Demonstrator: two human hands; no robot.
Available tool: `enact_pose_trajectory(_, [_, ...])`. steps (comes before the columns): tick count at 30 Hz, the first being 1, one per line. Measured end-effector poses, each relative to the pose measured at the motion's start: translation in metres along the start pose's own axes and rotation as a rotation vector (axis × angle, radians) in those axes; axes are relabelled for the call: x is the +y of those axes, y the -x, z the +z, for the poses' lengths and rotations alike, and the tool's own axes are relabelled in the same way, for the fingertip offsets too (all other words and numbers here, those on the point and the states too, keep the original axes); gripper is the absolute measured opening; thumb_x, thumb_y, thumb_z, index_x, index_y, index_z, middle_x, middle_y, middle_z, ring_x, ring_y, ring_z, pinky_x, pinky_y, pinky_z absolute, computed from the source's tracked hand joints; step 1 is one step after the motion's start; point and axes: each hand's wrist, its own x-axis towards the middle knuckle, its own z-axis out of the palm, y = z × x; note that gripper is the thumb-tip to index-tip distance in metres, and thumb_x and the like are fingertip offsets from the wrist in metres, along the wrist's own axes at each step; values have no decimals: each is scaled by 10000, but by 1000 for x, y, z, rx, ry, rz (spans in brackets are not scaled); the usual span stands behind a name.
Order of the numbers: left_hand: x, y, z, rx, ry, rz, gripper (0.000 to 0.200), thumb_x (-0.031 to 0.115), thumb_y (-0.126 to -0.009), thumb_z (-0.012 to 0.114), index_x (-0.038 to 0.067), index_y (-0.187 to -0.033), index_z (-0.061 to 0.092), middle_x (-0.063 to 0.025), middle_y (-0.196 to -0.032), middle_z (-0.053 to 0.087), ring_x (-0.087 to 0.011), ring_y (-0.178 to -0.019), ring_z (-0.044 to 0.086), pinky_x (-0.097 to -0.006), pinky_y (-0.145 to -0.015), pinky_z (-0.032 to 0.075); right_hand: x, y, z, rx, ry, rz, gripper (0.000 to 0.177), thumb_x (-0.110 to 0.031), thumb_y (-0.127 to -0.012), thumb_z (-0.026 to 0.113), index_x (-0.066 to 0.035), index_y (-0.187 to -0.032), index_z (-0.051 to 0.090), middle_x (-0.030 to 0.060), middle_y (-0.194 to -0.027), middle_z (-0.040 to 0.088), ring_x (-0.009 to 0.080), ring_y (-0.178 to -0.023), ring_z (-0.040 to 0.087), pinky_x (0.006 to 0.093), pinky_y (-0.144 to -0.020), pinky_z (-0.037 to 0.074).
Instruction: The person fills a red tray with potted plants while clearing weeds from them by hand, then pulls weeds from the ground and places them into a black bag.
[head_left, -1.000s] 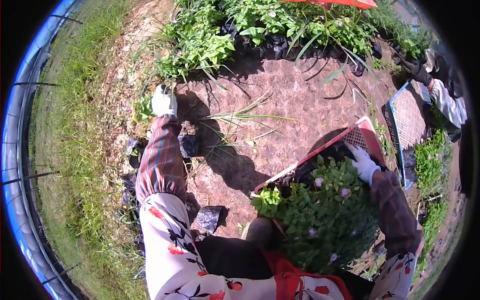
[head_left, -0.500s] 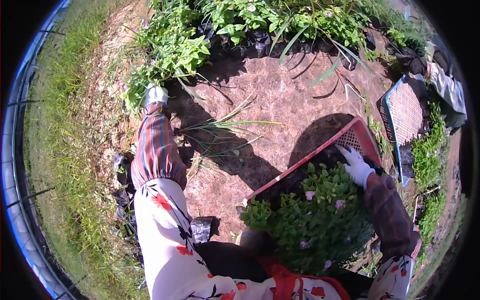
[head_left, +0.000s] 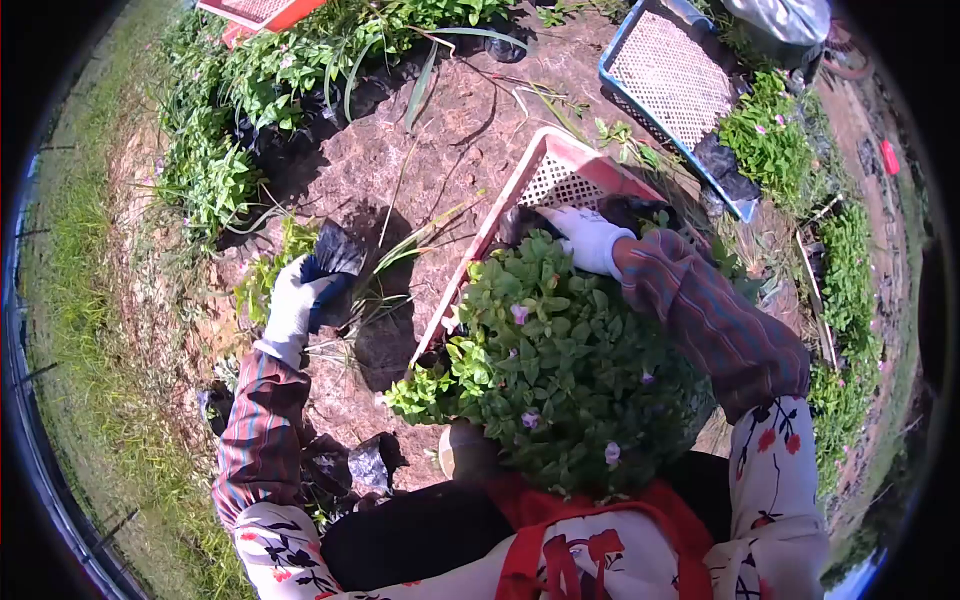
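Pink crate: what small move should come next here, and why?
Probably bring the black-bagged plant across to the far end of the pink crate. The left hand grips its bag outside the crate, while flowering plants crowd the near part and bare mesh shows at the far end, just beyond the right hand.

The single head view looks from the wearer's head forward and steeply down through a round, wide, dark-rimmed field, with the lap (head_left: 420, 532) close below, the left hand (head_left: 292, 302) and right hand (head_left: 588, 238) near, and the blue-rimmed crate (head_left: 672, 82) farther out
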Motion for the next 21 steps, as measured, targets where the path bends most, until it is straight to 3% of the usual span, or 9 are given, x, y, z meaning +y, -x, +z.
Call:
enact_pose_trajectory(3, [71, -32, 76, -176, -389, 367, 205, 87, -750, 630, 34, -946, 599, -50, -779, 630, -108, -645, 561, -254, -598, 442, 0, 2, 8, 98, 41, -7, 537, -171, -818, 531, -74, -1312, 344, 207, -1224, 449, 362, -1136, 442, 414, -940, 374])
enact_pose_trajectory(5, [93, -59, 142, 99, -863, 1067, 176, 177, -759, 614, 57, -887, 614, -127, -698, 601, -299, -601, 584, -358, -539, 454, 1, 11, 14, 146, 14, -1, 501, -186, -821, 511, -68, -1289, 377, 200, -1221, 452, 366, -1131, 443, 416, -940, 373])
enact_pose_trajectory(9, [86, -97, 243, -172, -877, 1105, 216, 283, -820, 523, 125, -943, 604, -87, -896, 601, -269, -818, 585, -419, -667, 452, 18, 64, -8, 594, -115, 21, 339, -197, -824, 463, -24, -1110, 522, 228, -1061, 539, 390, -1010, 497, 426, -877, 392])
enact_pose_trajectory(12, [67, -75, 258, -354, -1282, 1304, 176, 208, -822, 481, 159, -911, 626, -26, -859, 621, -234, -822, 593, -362, -698, 451, 32, 93, -44, 500, -469, 229, 268, -129, -810, 461, -16, -1012, 595, 159, -891, 618, 265, -845, 589, 345, -756, 451])
enact_pose_trajectory(13, [78, -61, 253, -517, -1472, 1032, 160, 197, -800, 508, 161, -892, 634, -13, -874, 622, -224, -850, 588, -342, -710, 451, 42, 98, -47, 526, -595, 246, 260, -108, -805, 459, -23, -997, 612, 132, -858, 632, 211, -802, 599, 314, -721, 462])
enact_pose_trajectory(15, [61, -66, 252, -480, -1433, 1149, 166, 184, -784, 500, 187, -806, 665, -9, -750, 619, -190, -813, 601, -351, -663, 449, 67, 82, -48, 799, -813, -7, 282, -80, -796, 452, -27, -1022, 611, 53, -820, 612, 121, -671, 556, 278, -597, 462])
enact_pose_trajectory(17, [45, -74, 249, -434, -1264, 1201, 159, 188, -766, 515, 171, -825, 662, -26, -778, 622, -204, -839, 595, -361, -693, 447, 75, 65, -69, 816, -685, 16, 286, -80, -798, 459, -11, -1036, 601, 34, -810, 597, 98, -628, 536, 253, -552, 447])
enact_pose_trajectory(20, [50, -67, 253, -366, -1101, 1273, 189, 197, -732, 542, 138, -874, 652, -66, -848, 624, -232, -863, 586, -378, -733, 444, 65, 52, -90, 215, -1001, 153, 288, -40, -827, 457, -32, -1090, 574, 36, -912, 607, 101, -718, 547, 245, -651, 463])
enact_pose_trajectory(21, [51, -60, 253, -353, -1111, 1293, 223, 201, -715, 555, 122, -903, 646, -89, -890, 623, -246, -861, 584, -384, -745, 444, 36, 57, -96, 345, -737, 150, 270, -97, -803, 485, -38, -1044, 591, 53, -868, 611, 113, -695, 542, 256, -627, 449])
